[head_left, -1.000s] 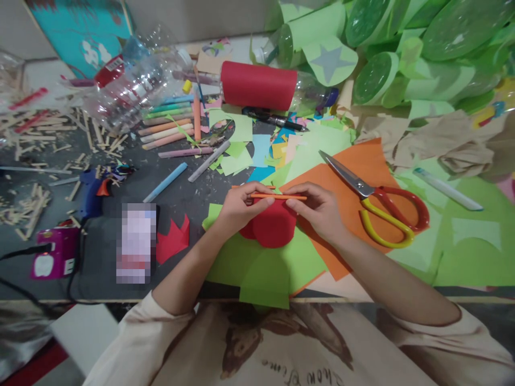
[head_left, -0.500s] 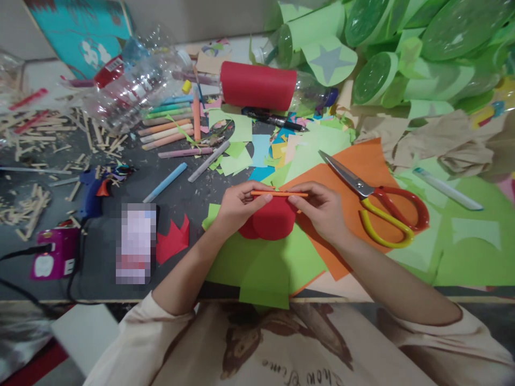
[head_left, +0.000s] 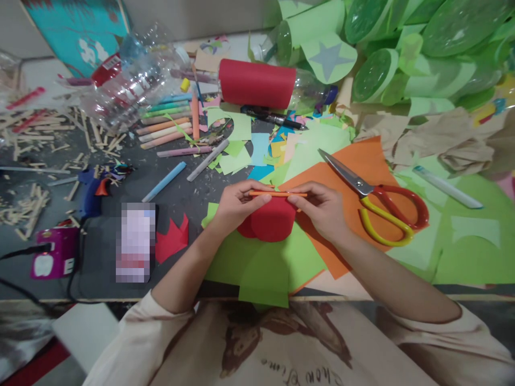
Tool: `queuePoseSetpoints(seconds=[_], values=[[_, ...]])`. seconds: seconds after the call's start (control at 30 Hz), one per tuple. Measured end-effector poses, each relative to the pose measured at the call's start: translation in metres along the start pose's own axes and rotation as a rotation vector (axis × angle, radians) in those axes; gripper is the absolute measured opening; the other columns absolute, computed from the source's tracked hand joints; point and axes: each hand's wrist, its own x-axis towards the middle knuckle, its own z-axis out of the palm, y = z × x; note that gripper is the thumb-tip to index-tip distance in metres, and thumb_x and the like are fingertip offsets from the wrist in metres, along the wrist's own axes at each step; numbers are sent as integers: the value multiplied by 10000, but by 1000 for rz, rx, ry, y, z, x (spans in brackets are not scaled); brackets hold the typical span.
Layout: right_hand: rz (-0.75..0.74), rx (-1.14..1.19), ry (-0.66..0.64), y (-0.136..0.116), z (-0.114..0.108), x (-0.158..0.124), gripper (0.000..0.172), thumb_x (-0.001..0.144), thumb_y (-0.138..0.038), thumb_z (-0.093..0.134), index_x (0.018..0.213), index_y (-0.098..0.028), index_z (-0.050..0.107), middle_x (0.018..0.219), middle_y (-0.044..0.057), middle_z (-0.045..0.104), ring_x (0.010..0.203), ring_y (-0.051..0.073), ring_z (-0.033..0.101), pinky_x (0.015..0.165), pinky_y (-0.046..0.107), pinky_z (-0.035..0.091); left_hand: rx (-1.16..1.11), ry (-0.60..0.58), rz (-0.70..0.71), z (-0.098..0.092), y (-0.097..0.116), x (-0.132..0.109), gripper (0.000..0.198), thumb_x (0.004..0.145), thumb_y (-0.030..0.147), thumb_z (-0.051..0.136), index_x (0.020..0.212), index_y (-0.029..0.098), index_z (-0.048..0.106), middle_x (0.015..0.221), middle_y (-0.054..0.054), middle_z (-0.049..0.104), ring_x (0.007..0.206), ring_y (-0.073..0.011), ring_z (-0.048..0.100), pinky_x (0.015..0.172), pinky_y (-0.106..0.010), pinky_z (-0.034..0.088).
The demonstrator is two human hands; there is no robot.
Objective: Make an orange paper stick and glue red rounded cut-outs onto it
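Between my two hands a narrow orange paper strip [head_left: 278, 194] is stretched level, seemingly rolled or folded. My left hand [head_left: 241, 203] pinches its left part between thumb and fingers. At the other end my right hand [head_left: 317, 206] pinches it the same way. Just below the strip are rounded red paper pieces [head_left: 273, 222], which overlap over a green paper sheet [head_left: 257, 262]. An orange sheet [head_left: 333, 252] lies under and beside my right hand. Scissors [head_left: 364, 187] with red and yellow handles rest on that sheet, right of my right hand, blades parted.
A phone [head_left: 135, 241], red paper crown shape [head_left: 174, 238] and blue glue gun [head_left: 90, 195] lie to the left. Markers [head_left: 164, 181] and paper scraps spread behind my hands. A red-wrapped bottle [head_left: 257, 83] lies at the back, green-papered bottles [head_left: 434, 80] at the back right.
Almost nothing differs. Both hands keep their pinch on the orange strip, and the whole view has shifted very slightly.
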Motion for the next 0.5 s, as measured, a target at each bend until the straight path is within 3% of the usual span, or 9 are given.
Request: queuePoseSetpoints(seconds=[0.17, 0.37, 0.5], values=[[1, -2, -31, 1, 0, 0, 271, 706, -488, 756, 716, -223, 700, 695, 20, 715, 564, 131, 620, 555, 292, 540, 42, -79, 21, -1, 0, 0, 293, 712, 445, 747, 874, 200, 759, 983, -78, 762, 930, -216, 694, 821, -296, 535], [69, 71, -82, 7, 0, -1, 309, 685, -465, 782, 895, -242, 746, 830, 23, 738, 610, 118, 610, 567, 268, 530, 44, 8, 22, 0, -1, 0, 291, 703, 439, 748, 859, 195, 774, 927, -65, 773, 860, -205, 706, 772, -284, 549], [81, 86, -73, 6, 0, -1, 334, 677, -463, 792, 953, -279, 763, 832, 16, 745, 651, 130, 632, 591, 273, 544, 43, 0, 29, -1, -1, -1, 262, 712, 414, 744, 860, 201, 779, 946, -63, 774, 874, -209, 709, 791, -288, 550]])
